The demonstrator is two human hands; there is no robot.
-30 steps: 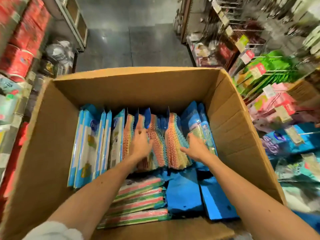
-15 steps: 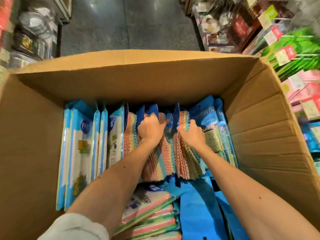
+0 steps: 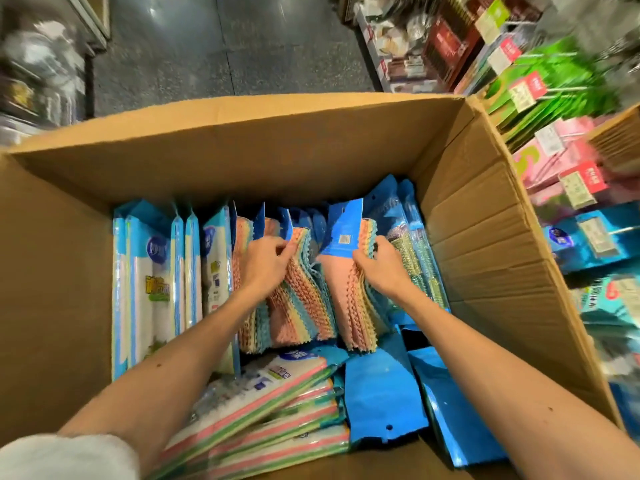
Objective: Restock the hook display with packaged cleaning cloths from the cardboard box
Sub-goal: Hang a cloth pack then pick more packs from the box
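- Dark speckled floor (image 3: 214,46) runs up the shop aisle, with blurred shelves on both sides.
- On the right, a hook display (image 3: 540,98) carries glossy green, pink and blue packets behind small price tags; it is too blurred to read.
- A big cardboard box (image 3: 242,143) of plain brown corrugated board fills the lower view, its right wall creased in ridges.
- Inside the box, cleaning cloths (image 3: 304,306) stand on edge in the middle: soft pink, yellow and teal layers with zigzag-cut borders.
- One bundle of these cloths is topped by a stiff blue header card (image 3: 344,230).
- The left hand (image 3: 265,261) has its fingers curled, pinching the top edge of one cloth bundle.
- The right hand (image 3: 381,268) has its fingers curled round the edge of the bundle under the blue card.
- Slick white-and-blue packs (image 3: 149,282) stand upright along the left side of the box.
- Flat packs with pink and green stripes (image 3: 270,410) lie fanned at the near edge, partly under the left forearm.
- Shiny blue packs (image 3: 381,393) lie flat beside the striped ones.
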